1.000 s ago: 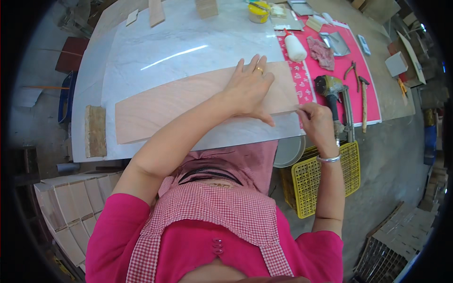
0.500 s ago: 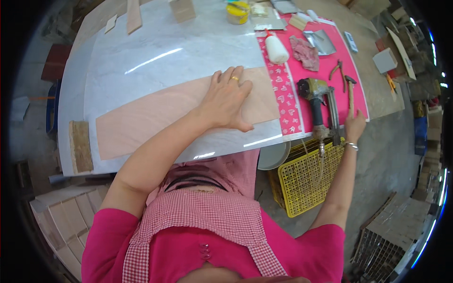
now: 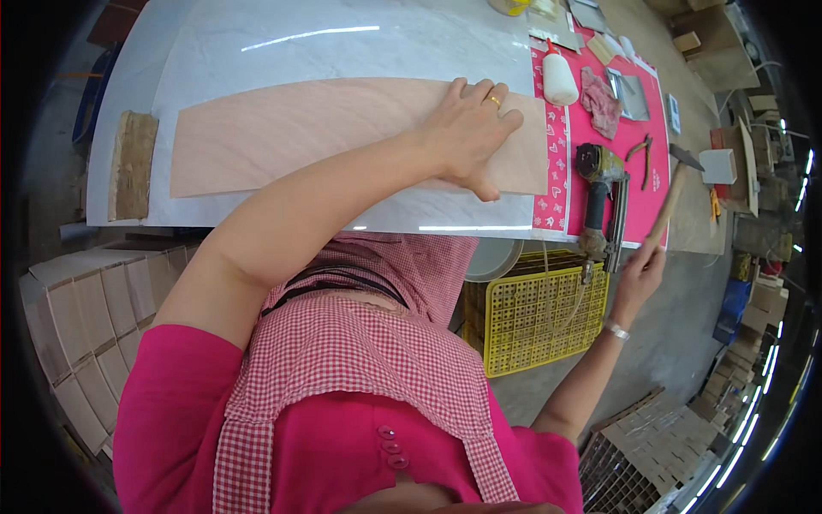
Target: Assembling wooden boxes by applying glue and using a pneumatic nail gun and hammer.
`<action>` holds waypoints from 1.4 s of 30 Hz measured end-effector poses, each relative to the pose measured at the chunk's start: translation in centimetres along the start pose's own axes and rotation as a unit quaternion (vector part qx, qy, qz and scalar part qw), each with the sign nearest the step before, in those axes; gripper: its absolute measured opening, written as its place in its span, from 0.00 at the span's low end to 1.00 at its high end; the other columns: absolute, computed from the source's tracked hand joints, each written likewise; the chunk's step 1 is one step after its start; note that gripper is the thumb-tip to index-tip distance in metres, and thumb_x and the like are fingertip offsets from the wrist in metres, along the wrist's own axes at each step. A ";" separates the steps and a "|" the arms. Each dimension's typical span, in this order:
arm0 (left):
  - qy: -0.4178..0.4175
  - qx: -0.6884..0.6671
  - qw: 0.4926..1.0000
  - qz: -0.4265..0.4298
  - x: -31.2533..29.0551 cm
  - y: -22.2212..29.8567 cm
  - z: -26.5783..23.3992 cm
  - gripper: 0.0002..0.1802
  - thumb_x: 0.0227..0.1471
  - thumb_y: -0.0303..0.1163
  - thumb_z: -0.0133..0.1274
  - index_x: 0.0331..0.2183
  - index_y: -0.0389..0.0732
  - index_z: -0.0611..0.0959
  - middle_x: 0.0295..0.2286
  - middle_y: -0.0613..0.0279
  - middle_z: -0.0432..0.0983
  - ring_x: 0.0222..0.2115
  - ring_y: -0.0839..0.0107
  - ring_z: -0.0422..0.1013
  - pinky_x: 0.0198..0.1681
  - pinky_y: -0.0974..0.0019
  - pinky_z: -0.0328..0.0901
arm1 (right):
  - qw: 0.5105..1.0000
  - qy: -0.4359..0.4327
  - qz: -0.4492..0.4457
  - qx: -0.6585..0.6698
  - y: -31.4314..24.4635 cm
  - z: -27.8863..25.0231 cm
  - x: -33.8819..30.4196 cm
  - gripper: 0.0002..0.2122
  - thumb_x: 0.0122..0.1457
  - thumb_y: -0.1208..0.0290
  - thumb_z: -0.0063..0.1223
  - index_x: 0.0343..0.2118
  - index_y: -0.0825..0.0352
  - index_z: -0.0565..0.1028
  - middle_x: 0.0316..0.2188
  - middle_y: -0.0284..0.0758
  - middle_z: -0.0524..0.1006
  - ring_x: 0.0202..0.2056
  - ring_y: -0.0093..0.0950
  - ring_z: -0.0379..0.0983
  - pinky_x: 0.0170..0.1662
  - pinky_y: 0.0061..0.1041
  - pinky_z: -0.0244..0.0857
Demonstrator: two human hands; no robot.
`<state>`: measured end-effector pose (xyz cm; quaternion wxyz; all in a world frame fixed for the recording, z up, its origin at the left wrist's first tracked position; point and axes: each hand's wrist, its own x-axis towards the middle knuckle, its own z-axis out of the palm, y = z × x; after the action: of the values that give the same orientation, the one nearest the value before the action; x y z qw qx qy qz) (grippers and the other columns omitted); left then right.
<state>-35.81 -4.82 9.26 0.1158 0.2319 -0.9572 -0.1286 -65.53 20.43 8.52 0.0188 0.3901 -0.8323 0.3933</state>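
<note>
A pale, thin wooden board (image 3: 308, 128) with a curved far edge lies on the table. My left hand (image 3: 469, 133), a ring on one finger, spans it near its right end. The fingers reach the far edge and the thumb hooks over the near edge. At the table's front right, my right hand (image 3: 642, 267) is wrapped round the lower end of a hammer's wooden handle (image 3: 671, 206). The dark hammer head (image 3: 687, 158) points away from me. A nail gun (image 3: 597, 201) with a hose lies between my hands, its lower end past the table edge.
On the pink mat (image 3: 635, 193) are pliers (image 3: 644, 158), a white bottle (image 3: 560, 79), a pink cloth (image 3: 600, 103) and a metal tray (image 3: 629, 94). A wood block (image 3: 133, 167) sits at the left. Yellow crates (image 3: 544, 321) stand below the front edge.
My right hand has drawn the hammer nearer, so its head now sits past the mat's right edge. The whole view has shifted. My left hand stays on the board.
</note>
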 end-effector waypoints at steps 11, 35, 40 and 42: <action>-0.011 0.007 1.000 -0.011 -0.1 0.2 0.0 0.48 0.23 0.54 0.68 0.45 0.35 0.73 0.52 0.37 0.62 0.57 0.46 0.57 0.57 0.41 0.53 | 0.978 -0.173 -0.092 -0.071 -10.5 0.0 -10.7 0.17 0.64 0.74 0.48 0.55 0.69 0.68 0.27 0.45 0.76 0.22 0.31 0.72 0.28 0.26 0.65; 0.005 -0.004 1.000 0.000 0.1 0.0 0.5 0.46 0.22 0.52 0.68 0.44 0.35 0.74 0.52 0.36 0.63 0.56 0.45 0.58 0.56 0.38 0.52 | 0.983 -0.145 -0.071 -0.082 -12.4 0.6 -10.0 0.17 0.62 0.75 0.50 0.54 0.67 0.69 0.26 0.49 0.75 0.20 0.37 0.74 0.24 0.33 0.64; 0.015 -0.005 1.000 0.002 0.2 0.0 0.6 0.46 0.21 0.51 0.68 0.43 0.34 0.73 0.52 0.36 0.63 0.56 0.45 0.58 0.56 0.38 0.53 | 0.984 -0.095 -0.120 -0.095 -12.2 0.7 -10.0 0.17 0.62 0.75 0.50 0.54 0.67 0.69 0.26 0.50 0.76 0.20 0.38 0.74 0.24 0.32 0.64; 0.011 -0.008 1.000 -0.003 0.2 0.0 0.6 0.46 0.21 0.51 0.68 0.43 0.35 0.73 0.52 0.36 0.62 0.56 0.46 0.58 0.56 0.38 0.53 | 0.966 -0.199 -0.040 -0.160 -12.5 -0.1 -9.8 0.17 0.62 0.75 0.51 0.54 0.67 0.69 0.27 0.50 0.76 0.22 0.40 0.74 0.26 0.33 0.66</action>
<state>-36.15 -4.83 8.75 0.1278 0.2352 -0.9542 -0.1339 -50.46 21.89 13.22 -0.0696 0.4851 -0.8552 0.1687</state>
